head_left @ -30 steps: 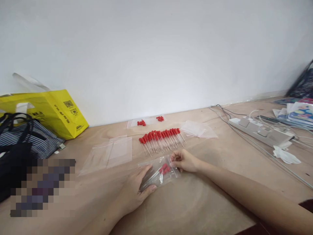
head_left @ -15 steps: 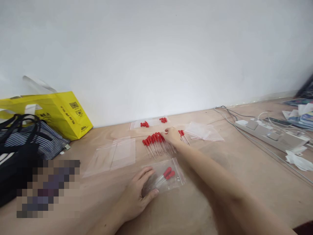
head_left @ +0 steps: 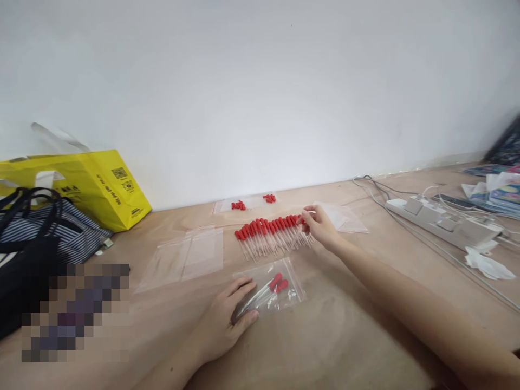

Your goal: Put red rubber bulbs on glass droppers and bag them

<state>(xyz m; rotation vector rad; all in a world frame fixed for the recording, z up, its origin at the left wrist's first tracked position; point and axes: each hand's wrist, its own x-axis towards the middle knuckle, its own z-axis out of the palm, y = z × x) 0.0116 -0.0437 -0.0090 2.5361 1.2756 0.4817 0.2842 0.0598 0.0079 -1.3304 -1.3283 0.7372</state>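
Across the table lies a row of glass droppers (head_left: 270, 233) with red rubber bulbs, their tubes pointing toward me. My right hand (head_left: 319, 225) is at the row's right end, fingertips pinched on a red-bulbed dropper. Nearer to me, my left hand (head_left: 227, 311) grips the left side of a clear zip bag (head_left: 292, 295), thumb and fingers around its edge. Inside this bag are two droppers (head_left: 277, 283), bulbs toward the right; the ends of their tubes are near my left fingers.
Flat clear bags (head_left: 187, 257) lie left of the row, and more bags (head_left: 345, 219) to its right. By the wall is a bag with red-bulbed droppers (head_left: 254, 203). A yellow bag (head_left: 109, 187) and striped bag (head_left: 81, 230) stand left; a power strip (head_left: 442, 222) with cables is at right.
My right hand has moved right along the row, uncovering the droppers it hid. My left hand stays on the zip bag, where the droppers' tubes show more plainly.
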